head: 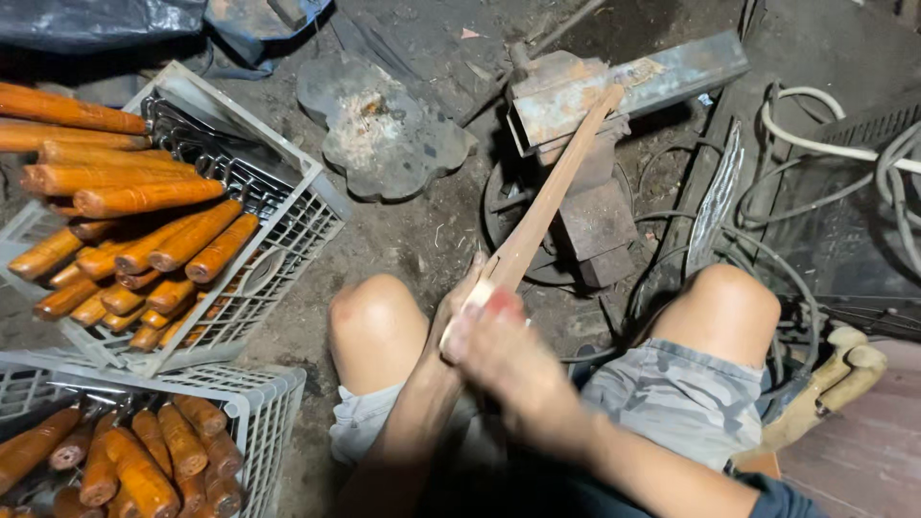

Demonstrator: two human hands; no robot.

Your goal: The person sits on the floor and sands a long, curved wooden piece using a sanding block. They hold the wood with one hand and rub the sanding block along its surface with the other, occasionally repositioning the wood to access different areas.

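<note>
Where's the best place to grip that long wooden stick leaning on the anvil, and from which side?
Probably at its near, lower end, coming from the person's side. The wooden stick slants up to rest its far tip on the rusty anvil, so that end is propped. The near end lies free between the knees, where the right hand and the left hand already grip it.

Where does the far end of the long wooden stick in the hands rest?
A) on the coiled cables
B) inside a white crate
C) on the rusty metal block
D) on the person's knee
C: the stick runs up from both hands and its tip lies on the metal block.
</note>
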